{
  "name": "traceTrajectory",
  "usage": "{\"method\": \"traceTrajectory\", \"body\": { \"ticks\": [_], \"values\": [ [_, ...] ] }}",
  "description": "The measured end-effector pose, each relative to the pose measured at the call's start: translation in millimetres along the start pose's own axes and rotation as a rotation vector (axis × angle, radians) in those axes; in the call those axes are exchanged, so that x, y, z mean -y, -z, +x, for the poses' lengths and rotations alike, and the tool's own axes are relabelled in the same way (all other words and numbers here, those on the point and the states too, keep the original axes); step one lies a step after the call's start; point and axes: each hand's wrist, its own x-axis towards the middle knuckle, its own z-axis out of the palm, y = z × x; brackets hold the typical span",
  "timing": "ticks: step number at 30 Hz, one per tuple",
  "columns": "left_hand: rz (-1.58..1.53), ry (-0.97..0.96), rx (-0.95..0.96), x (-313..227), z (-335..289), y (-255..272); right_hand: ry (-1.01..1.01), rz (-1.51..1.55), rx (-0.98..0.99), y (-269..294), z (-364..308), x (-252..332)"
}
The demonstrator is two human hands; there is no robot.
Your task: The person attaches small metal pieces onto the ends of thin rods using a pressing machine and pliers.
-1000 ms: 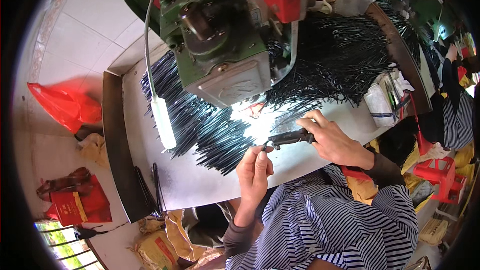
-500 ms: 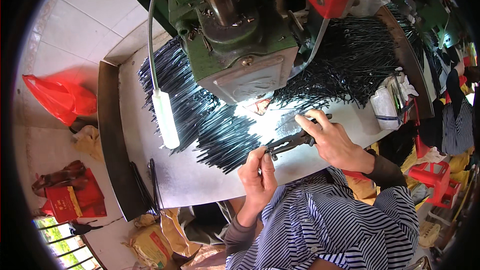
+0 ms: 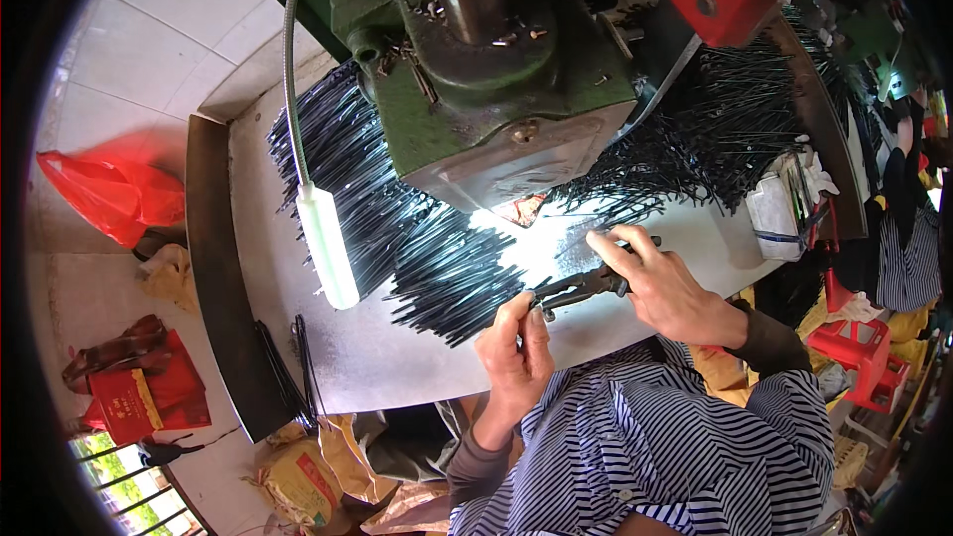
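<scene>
Gripping the pliers (image 3: 581,288) by the handles, the right hand (image 3: 667,286) has its fingers curled round them just in front of the green press (image 3: 486,89); the pliers' nose points left to the left hand (image 3: 516,352). Left hand has thumb and fingertips pressed together at that nose, pinching something too small to make out. Both hands sit over the bare metal table (image 3: 397,357) on the near side of the press, right under the bright glare spot. Black rods (image 3: 437,268) fan out in a heap left of the press base, just beside the left hand; a second heap (image 3: 735,129) lies to the press's right. White lamp (image 3: 326,243) on its bendy neck hangs left of the press, over the first heap. Red bag (image 3: 109,199) on the floor well left of the press. Versus half a second ago: hands and pliers hold the same pose and the same spot relative to the press, grip unchanged; the head has leaned closer, so the press fills more of the top of the view.
</scene>
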Motion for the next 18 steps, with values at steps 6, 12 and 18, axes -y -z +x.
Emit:
{"method": "traceTrajectory", "body": {
  "ticks": [6, 12, 18],
  "values": [
    [-0.112, 0.082, 0.005, 1, 1, 1, 0.010, 0.054, -0.030, -7, 0, -4],
    [-0.172, 0.158, 0.023, 1, 0, 3, 0.036, 0.074, -0.060, -15, 1, -6],
    [-0.170, 0.133, 0.011, 3, -3, 3, 0.024, 0.131, -0.036, -9, 5, 0]
  ]
}}
